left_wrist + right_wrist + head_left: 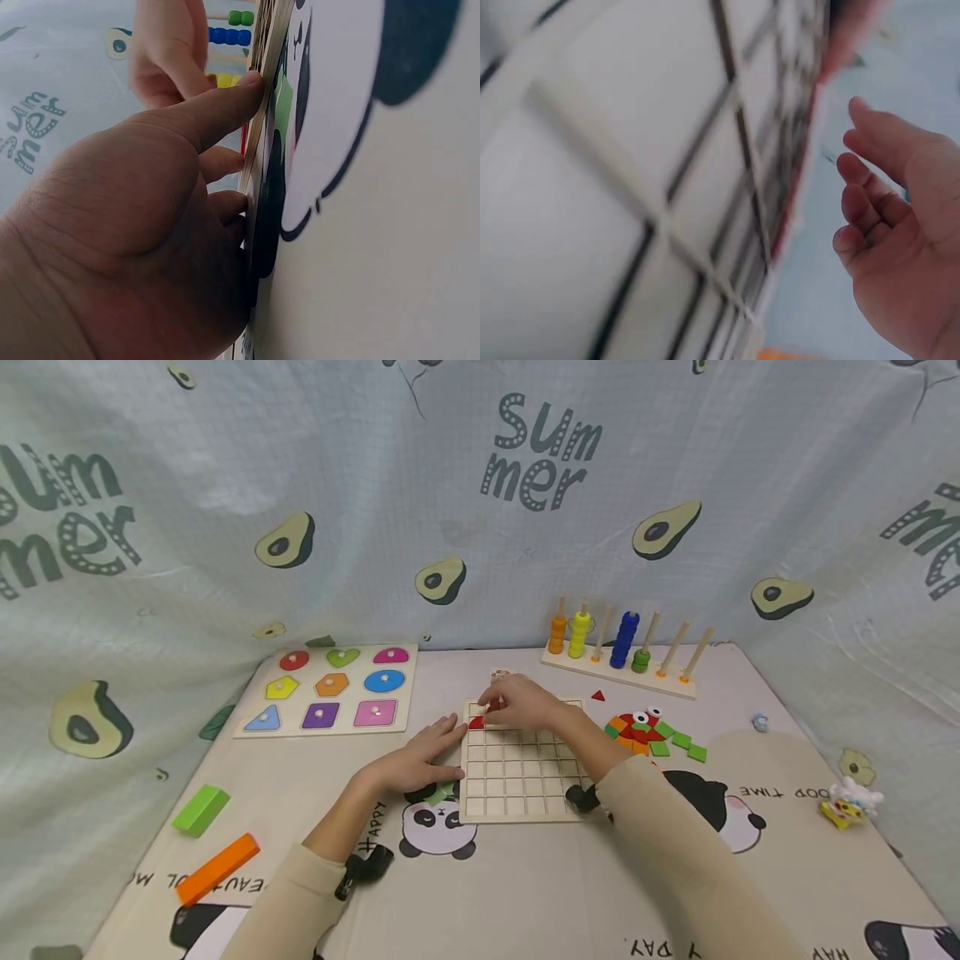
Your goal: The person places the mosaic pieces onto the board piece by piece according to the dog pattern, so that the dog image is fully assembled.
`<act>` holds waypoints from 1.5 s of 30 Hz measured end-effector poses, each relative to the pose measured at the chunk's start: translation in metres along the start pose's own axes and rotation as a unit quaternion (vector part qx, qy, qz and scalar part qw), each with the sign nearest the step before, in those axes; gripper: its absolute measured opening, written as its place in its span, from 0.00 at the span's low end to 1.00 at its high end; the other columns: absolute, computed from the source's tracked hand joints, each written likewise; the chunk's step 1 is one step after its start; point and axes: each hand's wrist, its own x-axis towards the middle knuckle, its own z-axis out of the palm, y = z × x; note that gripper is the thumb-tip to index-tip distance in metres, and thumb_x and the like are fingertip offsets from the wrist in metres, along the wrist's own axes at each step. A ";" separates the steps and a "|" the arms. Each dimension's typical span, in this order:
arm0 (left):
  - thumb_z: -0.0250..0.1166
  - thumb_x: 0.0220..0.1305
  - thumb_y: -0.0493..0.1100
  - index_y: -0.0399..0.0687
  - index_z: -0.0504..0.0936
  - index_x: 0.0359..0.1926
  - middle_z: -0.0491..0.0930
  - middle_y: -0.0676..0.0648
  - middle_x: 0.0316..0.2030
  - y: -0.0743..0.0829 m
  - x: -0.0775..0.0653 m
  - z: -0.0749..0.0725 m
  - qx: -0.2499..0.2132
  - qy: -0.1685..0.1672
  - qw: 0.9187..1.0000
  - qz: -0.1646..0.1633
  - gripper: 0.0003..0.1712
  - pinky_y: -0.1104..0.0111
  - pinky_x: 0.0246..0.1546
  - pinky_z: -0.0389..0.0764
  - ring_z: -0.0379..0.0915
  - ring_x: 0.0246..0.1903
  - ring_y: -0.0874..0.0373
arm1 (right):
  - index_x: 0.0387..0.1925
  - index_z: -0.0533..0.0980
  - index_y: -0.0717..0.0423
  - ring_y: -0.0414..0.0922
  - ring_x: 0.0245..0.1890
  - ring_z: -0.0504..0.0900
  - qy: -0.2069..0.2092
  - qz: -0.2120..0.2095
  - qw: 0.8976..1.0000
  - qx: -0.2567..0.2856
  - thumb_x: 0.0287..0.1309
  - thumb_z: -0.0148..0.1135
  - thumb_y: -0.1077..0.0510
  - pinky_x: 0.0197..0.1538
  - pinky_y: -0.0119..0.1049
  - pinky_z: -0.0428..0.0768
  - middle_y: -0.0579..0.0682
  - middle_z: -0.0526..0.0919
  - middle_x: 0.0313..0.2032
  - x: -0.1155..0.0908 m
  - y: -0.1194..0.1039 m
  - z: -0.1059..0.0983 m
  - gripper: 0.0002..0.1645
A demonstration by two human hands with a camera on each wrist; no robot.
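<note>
A wooden board with a square grid (517, 777) lies on the table in front of the person. The left hand (423, 753) rests at its left edge with fingers spread; in the left wrist view the thumb (225, 109) touches the board's side. Above the board's far left part is the right hand (521, 702), fingers loosely bent. No piece shows between its fingers in the right wrist view, where the hand (900, 202) appears apart from the grid. A red piece (477, 722) lies in a cell near the far left corner, and more red shows partly hidden under the right hand.
A shape puzzle (352, 692) lies far left; a peg rack with coloured beads (622, 670) stands far right. Red, orange and green tiles (645, 735) and a small red triangle (597, 696) are right of the board. Green (201, 810) and orange (217, 868) blocks lie left.
</note>
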 end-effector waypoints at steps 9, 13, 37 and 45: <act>0.59 0.64 0.61 0.58 0.47 0.76 0.36 0.50 0.76 -0.003 0.000 0.000 -0.002 0.000 1.000 -0.012 0.47 0.53 0.73 0.39 0.27 0.75 0.54 | 0.55 0.78 0.50 0.45 0.40 0.76 0.124 0.061 0.988 0.068 0.61 0.63 0.48 0.36 0.39 0.77 0.48 0.79 0.50 -0.086 0.044 -0.059 0.22; 0.60 0.63 0.61 0.59 0.48 0.76 0.36 0.50 0.76 -0.003 0.000 0.000 -0.008 0.006 1.000 -0.010 0.47 0.52 0.72 0.38 0.27 0.75 0.53 | 0.56 0.77 0.50 0.48 0.43 0.76 0.121 0.131 0.982 0.063 0.61 0.63 0.49 0.41 0.41 0.79 0.52 0.79 0.51 -0.120 0.068 -0.074 0.23; 0.61 0.63 0.61 0.57 0.49 0.76 0.37 0.49 0.76 -0.002 0.000 0.000 -0.012 0.010 1.000 -0.008 0.47 0.50 0.72 0.39 0.27 0.75 0.51 | 0.37 0.81 0.56 0.48 0.31 0.76 0.029 0.239 0.968 0.070 0.56 0.68 0.61 0.38 0.38 0.79 0.50 0.83 0.32 -0.157 0.125 -0.073 0.06; 0.60 0.63 0.61 0.59 0.48 0.76 0.36 0.50 0.76 0.000 0.001 0.001 -0.013 0.006 1.000 -0.007 0.46 0.51 0.72 0.38 0.27 0.75 0.53 | 0.42 0.81 0.59 0.52 0.34 0.80 0.073 0.175 0.971 0.148 0.60 0.64 0.58 0.41 0.45 0.82 0.51 0.83 0.35 -0.138 0.097 -0.073 0.10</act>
